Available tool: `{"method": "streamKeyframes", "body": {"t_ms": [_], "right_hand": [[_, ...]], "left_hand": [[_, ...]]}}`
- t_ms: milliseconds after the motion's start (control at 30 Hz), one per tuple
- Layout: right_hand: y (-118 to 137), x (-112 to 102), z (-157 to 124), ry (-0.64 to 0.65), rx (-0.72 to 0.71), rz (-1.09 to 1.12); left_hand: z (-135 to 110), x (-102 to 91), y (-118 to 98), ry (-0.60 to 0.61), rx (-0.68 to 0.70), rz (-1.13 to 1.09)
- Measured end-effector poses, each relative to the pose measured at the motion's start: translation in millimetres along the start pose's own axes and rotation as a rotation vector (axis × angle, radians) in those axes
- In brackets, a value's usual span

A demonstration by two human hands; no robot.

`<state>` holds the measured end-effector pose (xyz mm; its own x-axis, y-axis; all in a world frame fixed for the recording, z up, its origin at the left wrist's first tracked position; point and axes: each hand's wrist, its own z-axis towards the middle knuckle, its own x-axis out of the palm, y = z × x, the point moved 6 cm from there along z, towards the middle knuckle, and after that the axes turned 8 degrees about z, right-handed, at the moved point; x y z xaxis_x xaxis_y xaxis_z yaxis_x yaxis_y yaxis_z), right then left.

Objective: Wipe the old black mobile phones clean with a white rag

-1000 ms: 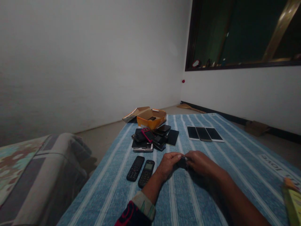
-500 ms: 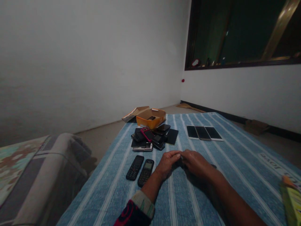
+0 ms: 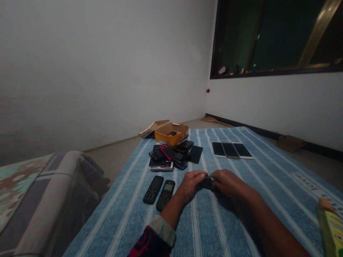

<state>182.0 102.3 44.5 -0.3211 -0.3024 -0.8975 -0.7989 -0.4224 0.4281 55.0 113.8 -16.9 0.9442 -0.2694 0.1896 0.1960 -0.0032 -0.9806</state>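
My left hand (image 3: 191,184) is closed around the left side of a small dark flat object (image 3: 206,182), thumb at its top edge. My right hand (image 3: 227,182) is closed in a pinch at the object's right edge. Most of the object is covered by my fingers, and its kind is not clear. Two black keypad phones, a left one (image 3: 153,190) and a right one (image 3: 165,195), lie side by side near my left forearm. Beyond my hands is a heap of phones (image 3: 167,154), one with a pink frame (image 3: 168,152).
An open orange box (image 3: 171,139) with a dark item inside stands behind the heap, its lid (image 3: 153,129) beside it. Three large phones (image 3: 232,150) form a row at the right. Blue striped cloth (image 3: 182,235) covers the surface. A yellow-green packet (image 3: 332,228) is at the right edge.
The fingertips of my two hands have moved slightly apart, and more of the dark object shows between them. My right hand has shifted a little to the right.
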Motion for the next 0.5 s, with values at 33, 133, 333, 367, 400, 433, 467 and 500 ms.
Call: {"method": "streamKeyframes", "body": {"t_ms": [33, 133, 333, 367, 400, 433, 467, 500], "right_hand": [[-1.0, 0.2, 0.0, 0.003, 0.000, 0.009], [-3.1, 1.3, 0.3, -0.005, 0.002, 0.009], [-1.8, 5.7, 1.9, -0.047, -0.001, -0.041], [-1.6, 5.9, 2.1, -0.047, 0.006, -0.051], [-1.3, 5.8, 2.2, -0.044, 0.012, -0.058], [-0.7, 5.2, 2.1, -0.040, 0.014, -0.060], [0.0, 4.3, 1.9, -0.034, 0.013, -0.058], [0.4, 3.2, 1.3, -0.025, 0.016, -0.052]], "left_hand": [[0.4, -0.4, 0.9, 0.000, 0.002, 0.001], [1.7, -0.8, 4.5, 0.004, -0.003, -0.026], [2.0, 1.8, 4.6, 0.043, -0.001, -0.035], [1.8, 2.0, 3.9, 0.046, 0.003, -0.031], [1.6, 2.0, 3.3, 0.045, 0.005, -0.029], [1.3, 1.8, 2.8, 0.039, 0.006, -0.026], [1.0, 1.5, 2.5, 0.032, 0.004, -0.022], [0.7, 1.3, 2.3, 0.026, 0.001, -0.017]]}}
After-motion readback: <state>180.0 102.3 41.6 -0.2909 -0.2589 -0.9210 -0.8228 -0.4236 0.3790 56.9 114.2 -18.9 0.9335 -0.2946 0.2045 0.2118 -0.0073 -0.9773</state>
